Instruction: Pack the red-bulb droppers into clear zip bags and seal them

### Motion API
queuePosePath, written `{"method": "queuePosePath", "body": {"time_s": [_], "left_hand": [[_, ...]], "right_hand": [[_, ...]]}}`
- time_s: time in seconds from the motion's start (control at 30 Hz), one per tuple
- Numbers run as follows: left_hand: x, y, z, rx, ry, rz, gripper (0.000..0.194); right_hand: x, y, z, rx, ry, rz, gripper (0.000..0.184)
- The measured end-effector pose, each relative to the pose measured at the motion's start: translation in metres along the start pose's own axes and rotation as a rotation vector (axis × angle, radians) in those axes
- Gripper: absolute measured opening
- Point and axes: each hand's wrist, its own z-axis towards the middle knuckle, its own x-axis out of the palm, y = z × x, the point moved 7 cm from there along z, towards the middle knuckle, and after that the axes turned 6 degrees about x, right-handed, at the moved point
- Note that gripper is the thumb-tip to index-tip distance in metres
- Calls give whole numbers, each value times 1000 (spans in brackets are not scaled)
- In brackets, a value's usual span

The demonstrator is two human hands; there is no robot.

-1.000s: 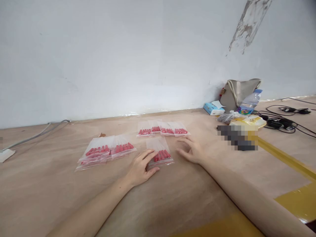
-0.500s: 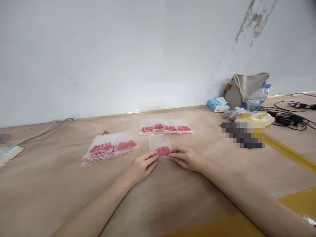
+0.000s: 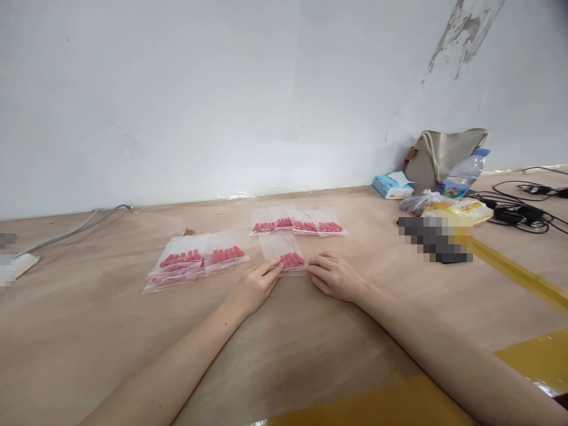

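Observation:
A clear zip bag (image 3: 277,248) with several small red capsule-shaped pieces lies flat in front of me. My left hand (image 3: 260,284) grips its lower left corner between thumb and fingers. Just off the bag's right edge, my right hand (image 3: 332,276) rests on the table with its fingers curled together and nothing visible in them. Similar filled bags form an overlapping pile (image 3: 177,260) at the left, with another bag (image 3: 225,254) on its right side. Beyond the held bag, several more bags (image 3: 304,225) lie in an overlapping row.
Brown covering lies over the table (image 3: 89,343), with yellow tape (image 3: 515,272) at the right. Against the wall stand a blue tissue pack (image 3: 391,186), a grey bag (image 3: 432,157) and a water bottle (image 3: 465,171). Black cables (image 3: 515,213) lie far right; a grey cable (image 3: 66,234) runs at left.
My right hand has come away from the bag's right edge, its fingers curling in. The bag is turned slightly, its top now further left, while my left hand keeps its corner.

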Motion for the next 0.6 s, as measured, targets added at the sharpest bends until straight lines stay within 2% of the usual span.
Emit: {"method": "queuePosePath", "body": {"time_s": [0.1,0.2,0.37,0.5,0.6], "left_hand": [[-5,-4,5,29,40,52,28],[-4,-10,14,96,98,126,27],[-1,-7,20,99,48,80,22],[-4,0,15,45,-23,9,24],[-5,4,12,12,-61,-35,25]], "right_hand": [[0,-4,2,70,21,54,16],[2,-10,2,157,41,142,26],[8,-17,-2,205,57,295,28],[7,-21,-5,209,-29,336,33],[-1,-16,-3,121,-143,155,25]]}}
